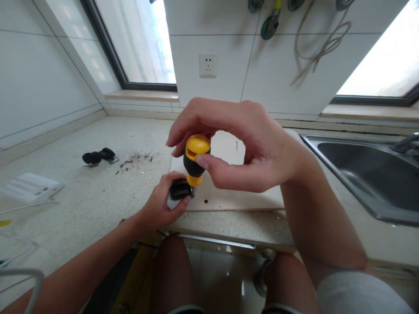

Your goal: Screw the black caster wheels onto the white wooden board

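Note:
My right hand (242,148) pinches a stubby yellow-and-black screwdriver (197,155) between thumb and fingers. The screwdriver stands nearly upright, and its lower end is over the edge of a black fitting that looks like a caster (180,190). My left hand (165,198) grips this caster at the near left corner of a white board (235,198), thumb on the near side and fingers on the far side. The screwdriver's tip and the screw beneath it are hidden. A small dark hole shows in the board to the right of the caster.
Similar black pieces with metal plates (98,156) lie on the speckled counter (108,192) beside scattered dark debris (135,162). A white box-shaped device (31,187) and cables are farther left. A steel sink (366,174) is at right; a wall socket (208,65) is behind.

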{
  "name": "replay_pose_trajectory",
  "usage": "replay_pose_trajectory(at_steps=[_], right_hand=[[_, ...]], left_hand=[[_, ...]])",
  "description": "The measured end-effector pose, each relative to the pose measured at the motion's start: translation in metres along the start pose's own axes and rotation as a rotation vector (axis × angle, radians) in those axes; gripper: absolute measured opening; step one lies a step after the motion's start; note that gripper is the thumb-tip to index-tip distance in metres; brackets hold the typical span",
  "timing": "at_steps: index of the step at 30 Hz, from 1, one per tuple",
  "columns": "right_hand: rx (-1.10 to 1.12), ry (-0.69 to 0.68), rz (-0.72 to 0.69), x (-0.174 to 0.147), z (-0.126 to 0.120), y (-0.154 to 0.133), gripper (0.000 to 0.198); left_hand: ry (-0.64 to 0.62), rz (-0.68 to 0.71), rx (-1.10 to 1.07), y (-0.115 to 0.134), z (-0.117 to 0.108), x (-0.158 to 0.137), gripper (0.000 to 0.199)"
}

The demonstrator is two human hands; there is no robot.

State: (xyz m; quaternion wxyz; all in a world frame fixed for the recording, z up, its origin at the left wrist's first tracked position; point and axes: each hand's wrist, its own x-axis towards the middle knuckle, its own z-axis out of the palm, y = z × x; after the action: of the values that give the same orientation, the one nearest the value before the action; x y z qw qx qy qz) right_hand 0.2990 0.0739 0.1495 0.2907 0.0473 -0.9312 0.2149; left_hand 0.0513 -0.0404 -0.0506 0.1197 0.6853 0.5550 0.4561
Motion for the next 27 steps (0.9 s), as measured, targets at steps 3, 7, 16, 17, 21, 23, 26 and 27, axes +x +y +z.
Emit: replay_pose_trajectory(at_steps=[3, 7, 16, 17, 21, 23, 26, 27], right_hand=[[-0.151, 0.028, -0.054, 0.001, 0.001, 0.003, 0.007], [-0.372, 0.146, -0.112, 0.001, 0.006, 0.002, 0.021], [-0.5, 0.203, -0.113, 0.009, 0.021, 0.003, 0.049], [-0.498, 0.186, -0.109, 0.009, 0.019, 0.001, 0.048], [-0.421, 0.074, -0.125, 0.004, 0.013, -0.005, 0.029], [-0.395, 0.048, -0.133, 0.002, 0.012, -0.007, 0.024], [-0.461, 0.101, -0.115, 0.004, 0.018, -0.008, 0.038], [-0.506, 0.131, -0.103, 0.005, 0.021, -0.007, 0.045]], left_hand=[[-0.01, 0.016, 0.01, -0.001, 0.0, 0.0, 0.044], [-0.031, 0.057, 0.032, -0.003, 0.001, -0.001, 0.046], [-0.027, 0.03, 0.056, 0.001, 0.0, 0.002, 0.044], [-0.035, 0.028, 0.066, 0.001, -0.001, 0.002, 0.044], [-0.033, 0.056, 0.084, 0.0, -0.002, 0.001, 0.045], [-0.02, 0.079, 0.095, -0.002, -0.003, 0.001, 0.048], [-0.034, 0.103, 0.115, -0.003, -0.003, 0.001, 0.042], [-0.042, 0.114, 0.115, -0.003, -0.003, 0.001, 0.037]])
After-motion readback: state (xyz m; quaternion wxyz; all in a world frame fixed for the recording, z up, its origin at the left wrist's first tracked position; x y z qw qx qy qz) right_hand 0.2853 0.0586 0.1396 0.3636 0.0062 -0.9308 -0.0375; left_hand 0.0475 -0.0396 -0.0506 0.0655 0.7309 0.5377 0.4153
